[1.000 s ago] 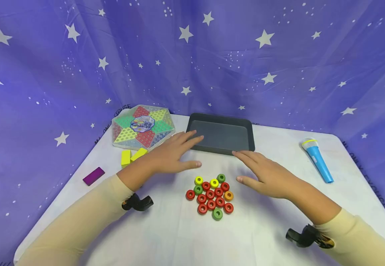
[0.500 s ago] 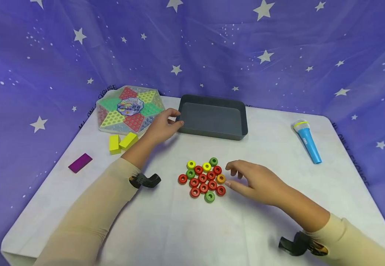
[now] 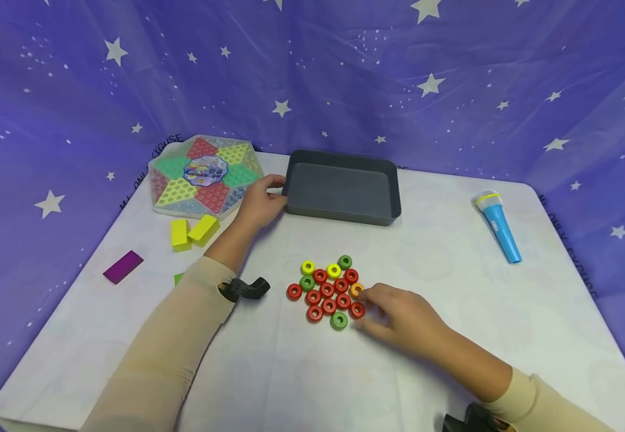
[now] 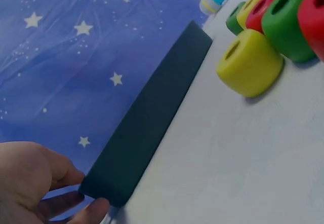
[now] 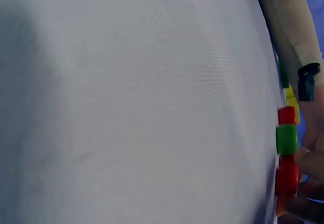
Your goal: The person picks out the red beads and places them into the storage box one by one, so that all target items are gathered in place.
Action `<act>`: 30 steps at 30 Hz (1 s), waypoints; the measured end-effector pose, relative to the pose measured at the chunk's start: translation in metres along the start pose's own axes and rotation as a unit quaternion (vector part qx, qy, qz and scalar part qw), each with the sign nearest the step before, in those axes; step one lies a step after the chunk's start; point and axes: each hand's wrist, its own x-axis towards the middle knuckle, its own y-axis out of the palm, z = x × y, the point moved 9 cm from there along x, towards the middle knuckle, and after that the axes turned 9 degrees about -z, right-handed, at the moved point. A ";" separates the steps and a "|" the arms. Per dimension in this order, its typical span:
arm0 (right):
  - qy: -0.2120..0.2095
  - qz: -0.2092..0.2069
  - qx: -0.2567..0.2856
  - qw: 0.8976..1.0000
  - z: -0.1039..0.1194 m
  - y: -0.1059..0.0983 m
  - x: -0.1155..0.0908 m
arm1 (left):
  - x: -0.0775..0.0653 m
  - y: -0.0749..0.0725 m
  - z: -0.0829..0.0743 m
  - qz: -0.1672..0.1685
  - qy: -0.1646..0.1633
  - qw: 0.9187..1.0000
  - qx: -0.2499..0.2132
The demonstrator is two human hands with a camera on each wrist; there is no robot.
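My left hand [image 3: 260,204] touches the left end of a dark grey tray [image 3: 343,187]; in the left wrist view its bent fingers and thumb meet around the corner of the tray [image 4: 152,117]. Several ring-shaped beads, mostly red [image 3: 327,290], with a few green [image 3: 338,320] and two yellow [image 3: 308,267], lie clustered mid-table. At their right side is my right hand [image 3: 406,318], fingers loosely bent; its fingertips partly cover an orange bead [image 3: 356,290] and lie close to a red bead [image 3: 356,310]. No bead is visibly lifted.
Back left lies a hexagonal Chinese checkers box [image 3: 206,174]. Two yellow blocks [image 3: 181,234], a purple block [image 3: 123,267] and a partly hidden green piece [image 3: 178,278] are near the left arm. A blue toy microphone [image 3: 498,227] lies at the right. A starry curtain [image 3: 339,78] hangs behind.
My left hand has drawn back from over the table to the tray's left end. My right hand has come down and in beside the beads. The head view has tilted down.
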 end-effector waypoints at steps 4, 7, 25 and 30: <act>-0.018 0.002 -0.030 0.999 0.006 0.004 0.003 | 0.000 -0.001 -0.001 -0.001 0.004 1.000 -0.001; -0.022 0.006 -0.049 0.999 0.009 0.006 0.005 | 0.001 0.000 -0.001 -0.004 0.010 1.000 -0.014; -0.043 0.150 -0.004 0.988 -0.011 -0.024 0.048 | 0.002 0.004 0.014 -0.002 -0.023 0.998 -0.056; -0.039 0.150 -0.005 0.988 -0.028 -0.046 0.082 | 0.001 0.007 0.017 0.011 -0.046 0.995 -0.090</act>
